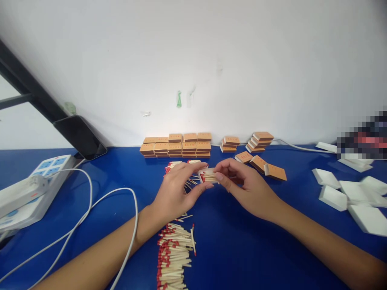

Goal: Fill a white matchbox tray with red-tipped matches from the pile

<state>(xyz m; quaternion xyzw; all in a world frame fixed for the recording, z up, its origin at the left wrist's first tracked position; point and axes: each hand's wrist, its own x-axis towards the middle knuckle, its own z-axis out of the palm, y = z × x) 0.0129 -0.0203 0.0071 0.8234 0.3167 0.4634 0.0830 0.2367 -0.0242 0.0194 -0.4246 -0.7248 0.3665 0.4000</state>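
Between my hands, just above the blue table, is a small white matchbox tray (214,170) with red-tipped matches (208,177) lying in it. My left hand (178,187) pinches the tray's left end between thumb and fingers. At the right end, my right hand (238,181) is closed, its thumb and fingertips at the tray and the match sticks. Below my left hand a long row of loose matches (173,253) lies on the table, red heads mostly to the left. More matches (173,165) show behind that hand, partly hidden by it.
Orange matchboxes (175,148) are stacked along the wall, with smaller stacks (260,141) and loose boxes (275,172) further right. White empty trays (356,191) lie at the right. A power strip (51,169), white cable (134,201) and black phone (80,136) occupy the left.
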